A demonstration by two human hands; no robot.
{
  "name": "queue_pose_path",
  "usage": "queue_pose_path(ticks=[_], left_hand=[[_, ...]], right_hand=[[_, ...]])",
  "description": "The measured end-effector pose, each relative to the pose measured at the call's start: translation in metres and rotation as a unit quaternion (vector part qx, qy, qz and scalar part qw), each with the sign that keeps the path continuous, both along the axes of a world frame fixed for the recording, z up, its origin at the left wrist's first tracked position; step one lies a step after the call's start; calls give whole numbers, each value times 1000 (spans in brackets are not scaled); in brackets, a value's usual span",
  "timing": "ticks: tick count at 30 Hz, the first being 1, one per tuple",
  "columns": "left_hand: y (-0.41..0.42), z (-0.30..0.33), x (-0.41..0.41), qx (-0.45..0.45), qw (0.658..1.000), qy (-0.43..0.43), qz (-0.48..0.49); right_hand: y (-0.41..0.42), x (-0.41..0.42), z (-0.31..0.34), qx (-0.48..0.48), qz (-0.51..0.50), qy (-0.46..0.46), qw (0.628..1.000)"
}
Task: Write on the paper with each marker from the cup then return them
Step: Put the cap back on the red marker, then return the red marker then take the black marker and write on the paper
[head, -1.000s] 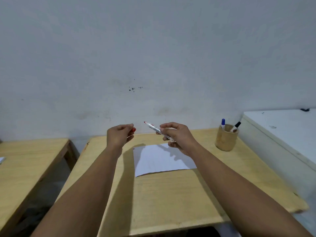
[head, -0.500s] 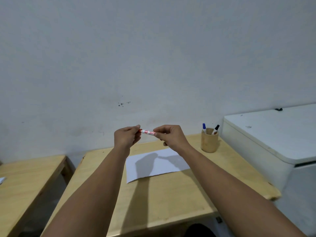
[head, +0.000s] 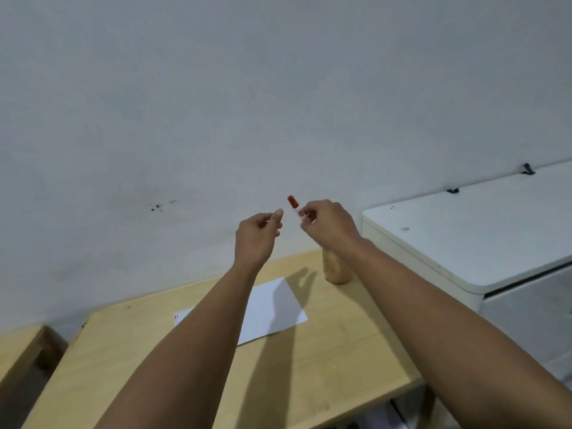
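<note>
My right hand (head: 328, 224) is raised in front of the wall and pinches a white marker with a red cap (head: 292, 202). The capped end points up and to the left. My left hand (head: 258, 236) hovers just left of the marker, not touching it, with finger and thumb slightly apart and nothing in them. Below my arms the white paper (head: 272, 308) lies on the wooden table (head: 309, 366), with small marks near its left edge. The wooden cup (head: 335, 270) stands behind the paper, its top hidden by my right forearm.
A white cabinet (head: 464, 236) stands against the table's right side, higher than the tabletop. A second wooden table (head: 18, 345) sits at the far left across a gap. The grey wall runs close behind the table.
The red cap went from my left hand onto the marker. My left hand let go and drew away, and my right hand tipped the marker upright. The view swung left, so the table sits lower.
</note>
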State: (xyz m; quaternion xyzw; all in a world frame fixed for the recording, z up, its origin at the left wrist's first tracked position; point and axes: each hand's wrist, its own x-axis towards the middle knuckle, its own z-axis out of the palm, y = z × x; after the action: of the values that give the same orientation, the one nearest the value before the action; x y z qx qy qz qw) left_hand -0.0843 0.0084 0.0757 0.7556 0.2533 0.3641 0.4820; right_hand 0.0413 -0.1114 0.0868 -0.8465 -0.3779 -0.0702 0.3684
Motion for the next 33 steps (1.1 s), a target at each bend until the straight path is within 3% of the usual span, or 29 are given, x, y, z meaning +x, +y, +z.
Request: queue_pose_path(ticks=[3, 9, 15, 21, 25, 30, 33], left_hand=[[-3, -22, 31, 75, 992, 106, 5], [-15, -71, 85, 54, 964, 246, -88], [-23, -101, 122, 23, 963, 237, -126], [-30, -114, 132, 20, 974, 204, -99], [-32, -114, 132, 28, 975, 203, -87], [-36, -113, 129, 29, 975, 201, -88], [-38, -108, 123, 40, 973, 209, -86]], right_hand=[[-7, 45, 8, 61, -46, 28, 997], [-5, 96, -21, 20, -42, 73, 996], [-3, 111, -56, -50, -73, 81, 993], [-9, 113, -66, -112, -73, 94, 987], [-16, 121, -65, -135, -104, 151, 974], [-23, 122, -67, -69, -105, 224, 966], [-30, 114, -47, -16, -111, 215, 970]])
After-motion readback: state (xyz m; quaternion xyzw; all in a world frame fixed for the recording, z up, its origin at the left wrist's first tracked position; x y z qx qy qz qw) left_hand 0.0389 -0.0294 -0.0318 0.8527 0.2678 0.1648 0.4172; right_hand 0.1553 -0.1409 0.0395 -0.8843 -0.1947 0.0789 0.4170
